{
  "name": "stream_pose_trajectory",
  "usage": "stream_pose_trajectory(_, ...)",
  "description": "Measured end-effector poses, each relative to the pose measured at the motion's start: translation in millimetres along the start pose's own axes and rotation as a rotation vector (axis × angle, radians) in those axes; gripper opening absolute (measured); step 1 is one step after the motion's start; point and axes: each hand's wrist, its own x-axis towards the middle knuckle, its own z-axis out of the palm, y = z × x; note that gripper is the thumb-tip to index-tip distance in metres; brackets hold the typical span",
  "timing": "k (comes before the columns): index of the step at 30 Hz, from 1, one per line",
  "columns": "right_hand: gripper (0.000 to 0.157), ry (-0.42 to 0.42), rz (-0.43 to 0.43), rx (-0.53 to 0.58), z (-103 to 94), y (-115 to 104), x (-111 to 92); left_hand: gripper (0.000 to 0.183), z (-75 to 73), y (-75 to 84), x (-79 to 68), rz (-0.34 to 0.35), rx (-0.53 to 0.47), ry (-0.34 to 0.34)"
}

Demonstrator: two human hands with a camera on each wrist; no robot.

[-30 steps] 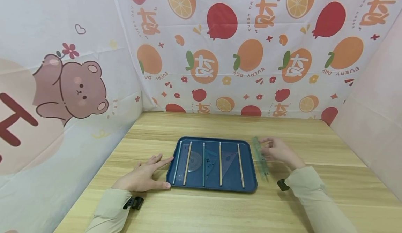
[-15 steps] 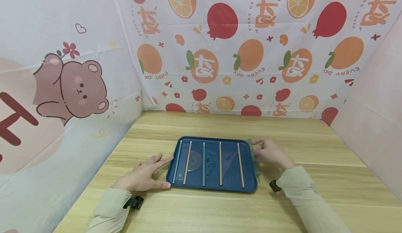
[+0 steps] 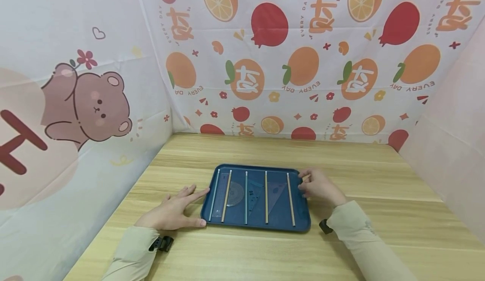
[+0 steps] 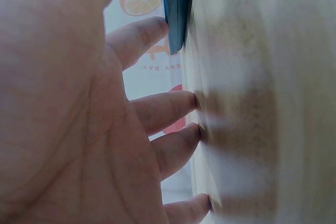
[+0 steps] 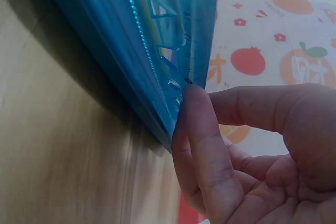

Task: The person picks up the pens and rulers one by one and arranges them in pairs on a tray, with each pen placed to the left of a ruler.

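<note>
A dark blue tray (image 3: 279, 218) lies on the table, with several pencils (image 3: 266, 197) lined up lengthwise across it. My left hand (image 3: 170, 211) is spread at its left end. The index finger and thumb touch the tray's edge there, and the other fingertips rest on the table. Over the tray's right rim, my right hand (image 3: 322, 187) pinches a see-through greenish ruler (image 5: 197, 30) between thumb and fingers. Cut-out shapes and a scale show on this ruler in the right wrist view; against the tray in the head view it is hardly visible.
Between the pencils lie a clear ruler (image 3: 219, 197), a round-edged protractor (image 3: 235, 194), a teal set square (image 3: 255, 194) and a clear set square (image 3: 278, 193). Fruit-printed cloth (image 3: 303, 66) hangs behind the wooden table (image 3: 242, 255), and a bear-printed cloth (image 3: 98, 108) at its left.
My right hand has moved left with the greenish ruler, from the table beside the tray to over the tray's right end. My left hand and the tray have stayed in place.
</note>
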Motion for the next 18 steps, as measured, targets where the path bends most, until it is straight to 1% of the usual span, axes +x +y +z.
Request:
stream_pose_trajectory(9,0.038,-0.001,-0.002,-0.009,3.9,-1.1,-0.8,0.102,0.0,0.0,-0.5,-0.005,-0.001,-0.001)
stream_pose_trajectory(18,0.036,-0.006,-0.005,-0.032,1.4,-0.5,-2.2,0.101,-1.1,2.5,-0.4,-0.008,0.001,-0.006)
